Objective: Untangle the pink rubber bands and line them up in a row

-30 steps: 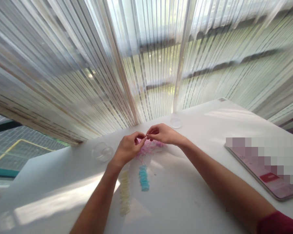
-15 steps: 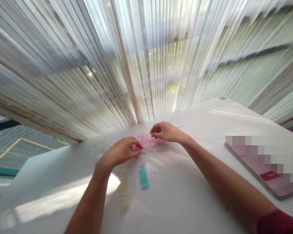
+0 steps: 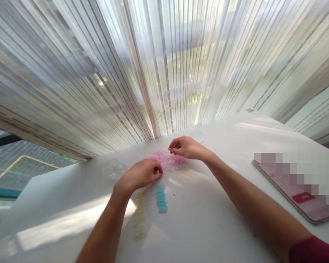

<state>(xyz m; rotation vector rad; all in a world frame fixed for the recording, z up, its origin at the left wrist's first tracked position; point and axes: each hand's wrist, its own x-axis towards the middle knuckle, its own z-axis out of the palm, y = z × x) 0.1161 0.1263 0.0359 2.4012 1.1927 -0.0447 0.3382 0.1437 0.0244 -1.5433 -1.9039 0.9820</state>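
Observation:
A loose pile of thin pink pieces, looking like small rubber bands, lies on the white table. My left hand is at the pile's front left edge, thumb and forefinger pinched together; whatever they hold is too small to make out. Over the right side of the pile, my right hand also pinches its fingertips, and I cannot see what is between them. Toward me from the pile lies a short row of blue pieces. Beside it, a longer row of pale yellow pieces runs roughly parallel.
A clear round container stands left of my left hand. Behind my right hand lies a clear round lid. A phone rests at the right. String curtains hang along the table's far edge.
My left hand has moved slightly right and toward me, from the pile to its front edge, and its fingers have closed together. My right hand has hardly moved.

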